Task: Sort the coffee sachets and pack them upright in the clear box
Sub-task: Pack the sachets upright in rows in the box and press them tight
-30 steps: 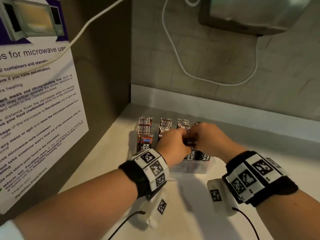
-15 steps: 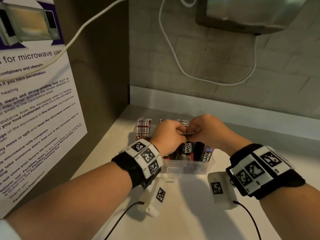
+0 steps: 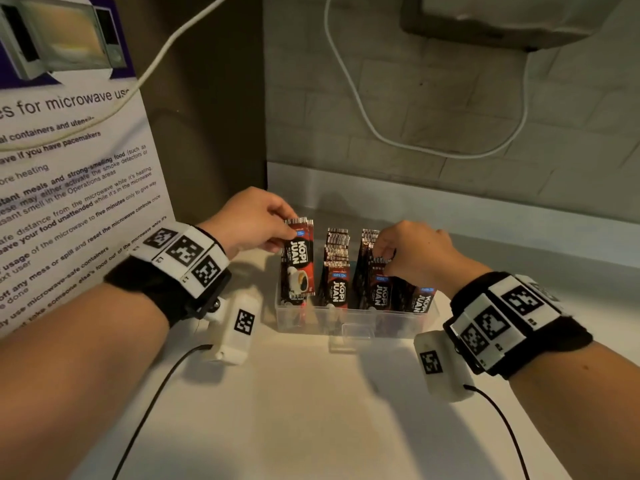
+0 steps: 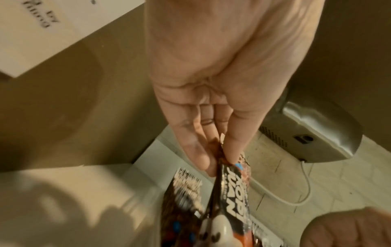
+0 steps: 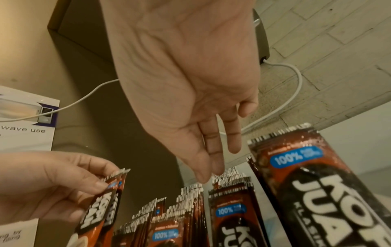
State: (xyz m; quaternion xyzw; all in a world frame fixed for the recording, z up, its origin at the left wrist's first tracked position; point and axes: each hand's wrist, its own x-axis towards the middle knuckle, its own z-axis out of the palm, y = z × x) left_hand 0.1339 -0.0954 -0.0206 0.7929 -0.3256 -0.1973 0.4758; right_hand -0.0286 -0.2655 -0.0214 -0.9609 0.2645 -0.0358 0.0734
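A clear box [image 3: 353,322] stands on the white counter, holding rows of red-and-black "Kopi Juan" coffee sachets [image 3: 337,261] upright. My left hand [image 3: 289,233] pinches the top of a couple of sachets [image 3: 298,265] at the box's left end; the left wrist view shows thumb and fingers [image 4: 198,150] clamped on the sachet top [image 4: 232,183]. My right hand [image 3: 382,252] hovers over the right-hand rows [image 3: 381,289]. In the right wrist view its straight fingertips [image 5: 203,175] touch the tops of a sachet row [image 5: 228,187] and hold nothing. There my left hand [image 5: 52,183] shows too.
A microwave-use poster [image 3: 69,168] covers the left wall beside the box. A white cable [image 3: 381,133] hangs on the tiled back wall below a metal appliance [image 3: 502,19]. Bare counter [image 3: 311,410] lies in front of the box.
Both hands were together over the middle of the box on one bundle. My left hand has since carried sachets to the left end, while the right stays over the right rows.
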